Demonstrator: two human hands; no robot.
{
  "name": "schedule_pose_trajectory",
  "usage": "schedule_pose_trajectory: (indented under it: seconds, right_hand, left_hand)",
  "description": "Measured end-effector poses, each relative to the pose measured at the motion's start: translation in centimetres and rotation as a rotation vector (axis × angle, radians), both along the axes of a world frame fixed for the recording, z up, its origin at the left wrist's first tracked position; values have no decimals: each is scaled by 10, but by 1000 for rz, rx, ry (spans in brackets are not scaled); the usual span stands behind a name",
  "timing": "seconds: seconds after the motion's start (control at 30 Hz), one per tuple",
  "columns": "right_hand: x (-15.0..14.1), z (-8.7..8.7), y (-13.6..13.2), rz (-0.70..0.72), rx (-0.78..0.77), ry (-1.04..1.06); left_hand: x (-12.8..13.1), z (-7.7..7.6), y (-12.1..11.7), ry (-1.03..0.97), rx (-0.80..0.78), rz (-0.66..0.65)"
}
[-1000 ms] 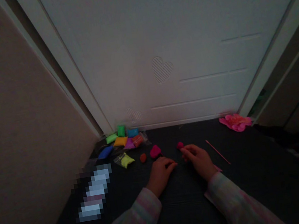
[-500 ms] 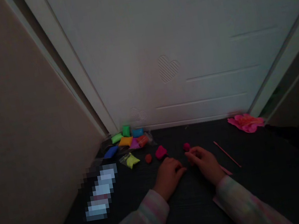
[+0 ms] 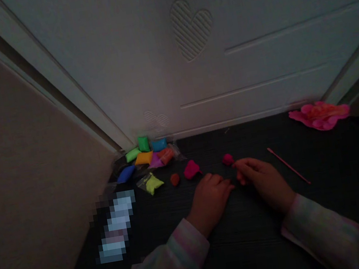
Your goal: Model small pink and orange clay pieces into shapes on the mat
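Observation:
My left hand (image 3: pixel 210 203) lies palm down on the dark table, its fingers stretched to the right with nothing seen in them. Thumb and forefinger of my right hand (image 3: pixel 265 182) are pinched together beside a small magenta clay ball (image 3: pixel 228 159). Whatever is between those fingertips is too small and dim to make out. Beyond my left hand sits a larger magenta clay lump (image 3: pixel 191 169), with a small red-brown clay ball (image 3: pixel 175 179) to its left. A thin pink modelling stick (image 3: pixel 288 166) rests to the right of my right hand.
Several coloured clay packets (image 3: pixel 144 158) are heaped at the back left, with a yellow packet (image 3: pixel 154 184) in front. A blurred-out bright object (image 3: pixel 117 227) lies at the left. The pink flower-like piece (image 3: pixel 321 116) is at the back right, by the white door (image 3: pixel 119 62).
The view has tipped down and come closer. My right hand stays pinched near the magenta ball; my left hand's fingers look more stretched out, still on the table.

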State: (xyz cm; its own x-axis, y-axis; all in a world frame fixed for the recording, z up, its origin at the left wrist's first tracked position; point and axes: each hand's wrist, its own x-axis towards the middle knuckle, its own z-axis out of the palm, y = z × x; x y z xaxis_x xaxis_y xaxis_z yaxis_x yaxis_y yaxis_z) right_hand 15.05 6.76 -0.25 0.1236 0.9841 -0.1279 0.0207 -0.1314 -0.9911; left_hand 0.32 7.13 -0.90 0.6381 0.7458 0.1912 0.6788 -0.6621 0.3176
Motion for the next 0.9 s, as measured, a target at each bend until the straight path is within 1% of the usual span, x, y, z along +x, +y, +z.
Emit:
schedule_pose_trajectory:
  seconds: [0.1,0.27,0.4,0.53,0.67,0.77,0.9]
  right_hand:
    - [0,-2,2,-34,-13,128]
    - [0,-2,5,-94,-39,262]
    - [-1,-4,5,-108,-32,332]
    - [0,-4,4,-120,-38,389]
    - [1,-4,4,-121,-35,398]
    - [1,-4,4,-108,-17,399]
    - [2,-5,4,-113,-19,381]
  left_hand:
    - [0,0,1,-21,-4,24]
    - [-5,-2,3,-237,-62,130]
    - [-5,-3,5,-368,-51,197]
    - [5,-3,12,-417,-29,239]
    - [22,-5,26,-453,-41,217]
    - [32,-7,34,-490,-83,214]
    - [40,-8,39,-530,-173,270]
